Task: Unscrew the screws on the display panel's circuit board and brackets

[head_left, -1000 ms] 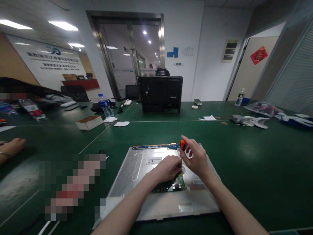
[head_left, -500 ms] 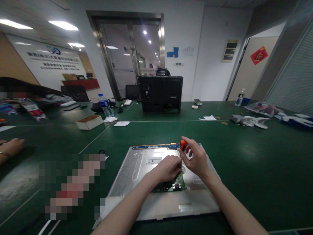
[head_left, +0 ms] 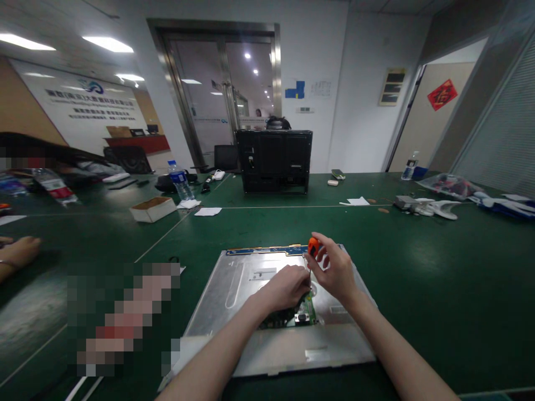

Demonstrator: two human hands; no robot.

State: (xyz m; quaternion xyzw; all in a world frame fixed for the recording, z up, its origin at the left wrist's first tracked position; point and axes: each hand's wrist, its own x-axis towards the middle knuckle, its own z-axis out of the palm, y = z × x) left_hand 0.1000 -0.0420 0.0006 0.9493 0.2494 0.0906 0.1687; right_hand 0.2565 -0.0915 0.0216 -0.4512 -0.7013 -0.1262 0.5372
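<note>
Head view: your right hand (head_left: pixel 334 268) pinches the screwdriver (head_left: pixel 313 247); at its seven o'clock, your left hand (head_left: pixel 287 287) curls over the board (head_left: pixel 310 311), grip impossible to tell.

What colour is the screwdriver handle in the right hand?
The screwdriver handle is orange with black; see the head view.

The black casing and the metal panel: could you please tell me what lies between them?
The head view shows green tabletop, crossed by a pale seam, between the black casing and the metal panel.
</note>
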